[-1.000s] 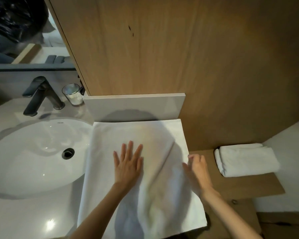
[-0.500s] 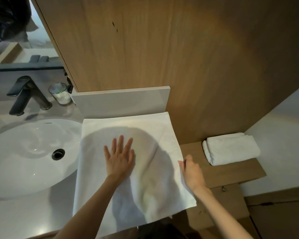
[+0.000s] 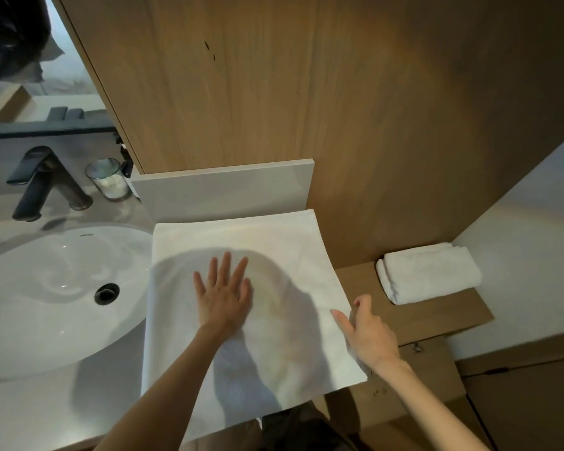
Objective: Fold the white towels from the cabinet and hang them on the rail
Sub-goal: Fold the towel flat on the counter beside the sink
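- A wood panel (image 3: 339, 109) fills the back of the view and runs down behind the tabletop and the shelf.
- The pale tabletop (image 3: 46, 411) covers the lower left; a low white backsplash (image 3: 225, 187) stands at its far edge against the panel.
- A white oval sink (image 3: 46, 304) is set into the tabletop at the left.
- The towel (image 3: 274, 249), white, lies spread flat on the tabletop just right of the sink. Its far edge lies against the foot of the backsplash and its left edge lies along the sink's rim. The shadow of a head and arm falls across it.
- A mirror (image 3: 30, 76) fills the upper left corner, left of the panel.
- A wooden shelf (image 3: 437, 320) sits lower down, to the right of the towel.
- A folded towel (image 3: 430, 271), also white, rests on the shelf's far end, well apart from the spread one.
- A dark faucet (image 3: 43, 183) stands behind the sink, its spout pointing left.
- The left hand (image 3: 223, 297) lies palm down on the middle of the towel, fingers straight and spread, pressing it flat.
- The right hand (image 3: 370, 336) is at the towel's right edge. One digit lies on the cloth and the rest curl beyond the edge, above the shelf. I cannot tell whether it pinches the edge or only touches it.
- A glass (image 3: 108, 179) stands between the faucet and the backsplash.
- The round dark drain (image 3: 107, 293) sits in the sink's bowl, towards the towel side.
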{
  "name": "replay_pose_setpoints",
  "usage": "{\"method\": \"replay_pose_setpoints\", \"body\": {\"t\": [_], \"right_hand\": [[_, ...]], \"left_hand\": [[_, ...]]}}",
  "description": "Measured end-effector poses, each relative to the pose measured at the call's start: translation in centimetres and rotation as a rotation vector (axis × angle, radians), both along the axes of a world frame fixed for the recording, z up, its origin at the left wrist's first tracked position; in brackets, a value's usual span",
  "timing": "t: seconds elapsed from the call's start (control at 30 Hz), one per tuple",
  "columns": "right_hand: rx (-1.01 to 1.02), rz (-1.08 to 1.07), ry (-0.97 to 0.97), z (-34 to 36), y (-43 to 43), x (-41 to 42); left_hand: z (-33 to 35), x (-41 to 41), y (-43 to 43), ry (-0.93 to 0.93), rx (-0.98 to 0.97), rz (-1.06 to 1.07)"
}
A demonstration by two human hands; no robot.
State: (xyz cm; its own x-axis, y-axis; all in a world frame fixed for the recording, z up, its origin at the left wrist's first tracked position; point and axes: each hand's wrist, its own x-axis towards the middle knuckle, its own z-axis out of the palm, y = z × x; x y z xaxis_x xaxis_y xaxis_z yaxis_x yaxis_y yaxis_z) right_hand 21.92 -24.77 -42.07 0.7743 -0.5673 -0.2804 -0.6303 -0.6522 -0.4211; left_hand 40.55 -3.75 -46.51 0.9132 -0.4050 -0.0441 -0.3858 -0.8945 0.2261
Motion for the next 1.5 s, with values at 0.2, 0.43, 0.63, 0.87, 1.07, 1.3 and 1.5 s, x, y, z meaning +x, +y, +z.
{"method": "replay_pose_setpoints", "body": {"t": [0.2,0.43,0.63,0.87,1.07,1.3,1.5], "right_hand": [[0.068,0.001,-0.109,-0.1,1.0,-1.4],[-0.362,0.091,-0.079,-0.8,1.2,-1.2],[-0.237,0.298,-0.404,-2.4,6.5,6.1],[-0.246,0.393,-0.195,-4.7,7.9,10.2],[-0.313,0.267,-0.06,-4.9,1.8,9.5],[-0.276,0.16,-0.09,-3.7,3.5,11.9],[-0.249,0.469,-0.149,-4.0,8.6,18.3]], "left_hand": [[0.1,0.0,0.1,0.001,-0.008,-0.005],[0.1,0.1,0.5,-0.003,-0.034,-0.031],[-0.2,0.1,0.6,-0.006,-0.022,-0.035],[-0.5,0.2,1.6,-0.028,-0.04,-0.075],[-0.4,1.7,4.9,0.001,-0.075,0.041],[-0.2,2.6,6.1,0.037,-0.117,0.107],[0.2,4.9,0.9,0.041,-0.079,-0.066]]}}
